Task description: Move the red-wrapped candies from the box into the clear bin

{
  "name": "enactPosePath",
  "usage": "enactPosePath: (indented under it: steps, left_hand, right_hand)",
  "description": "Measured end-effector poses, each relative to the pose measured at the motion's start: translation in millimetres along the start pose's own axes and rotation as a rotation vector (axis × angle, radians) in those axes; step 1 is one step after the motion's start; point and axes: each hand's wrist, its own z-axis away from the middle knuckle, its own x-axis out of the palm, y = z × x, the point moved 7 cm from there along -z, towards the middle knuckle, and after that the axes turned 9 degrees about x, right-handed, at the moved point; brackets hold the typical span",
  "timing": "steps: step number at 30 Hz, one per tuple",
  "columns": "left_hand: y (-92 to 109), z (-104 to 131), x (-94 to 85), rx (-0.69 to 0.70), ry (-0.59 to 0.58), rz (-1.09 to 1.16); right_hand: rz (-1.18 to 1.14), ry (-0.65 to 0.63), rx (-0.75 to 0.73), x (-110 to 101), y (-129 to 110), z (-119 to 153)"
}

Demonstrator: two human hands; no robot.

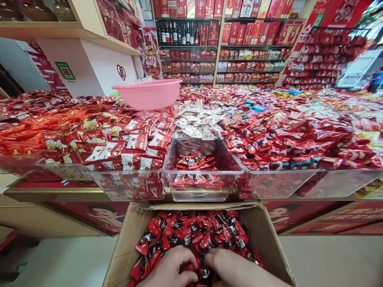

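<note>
An open cardboard box (275, 251) at the bottom centre holds many red and black wrapped candies (191, 227). Both hands are inside it, among the candies. My left hand (176, 265) has its fingers curled around red candies. Just to its right, my right hand (223, 265) reaches down into the pile, and its fingertips are hidden by the hand itself and the candies. Beyond the box, a clear plastic bin (203, 193) contains a low layer of similar red candies (197, 163), with white packets (197, 119) heaped behind it.
Clear bins of red and white packets (131, 163) flank the centre bin on the left, and red packets (278, 143) on the right. A pink basket (149, 93) rests on the packets. Shelves with bottles (179, 34) and boxes stand behind.
</note>
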Motion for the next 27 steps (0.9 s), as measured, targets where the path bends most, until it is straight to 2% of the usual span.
enactPosePath:
  steps: [1, 3, 6, 9, 12, 15, 18, 23, 27]
  left_hand:
    - [-0.6, -0.4, -7.6, -0.063, 0.088, 0.087]
    - [1.1, -2.7, -20.3, -0.133, 0.255, 0.318]
    - [5.9, -10.6, -28.8, -0.177, 0.442, 0.715]
    - [13.3, -18.7, -31.1, -0.181, 0.574, 0.951]
    - [24.6, -26.0, -27.4, -0.126, 0.544, 1.025]
    - [30.7, -28.5, -19.9, -0.092, 0.462, 1.095]
    - [26.8, -26.4, -14.4, -0.113, 0.445, 1.138]
    - [13.9, -23.9, -14.0, -0.111, 0.461, 0.950]
    - [12.4, -20.9, -20.4, -0.047, 0.516, 0.793]
  right_hand:
    - [-0.045, -0.013, 0.020, 12.3, 6.3, -2.7]
    - [-0.162, -0.008, 0.032, 21.5, 12.5, -4.0]
    - [-0.398, 0.053, 0.034, 13.0, 13.9, -3.6]
    - [-0.815, 0.129, 0.042, -3.1, 14.9, -8.3]
    - [-1.146, 0.225, 0.013, -19.8, 16.1, -13.4]
    - [-1.216, 0.302, 0.029, -30.2, 19.4, -13.6]
    - [-1.246, 0.296, 0.116, -28.2, 24.8, -11.2]
    - [-1.188, 0.354, 0.155, -27.9, 26.6, -7.0]
    - [-0.960, 0.519, 0.083, -42.0, 20.2, -0.7]
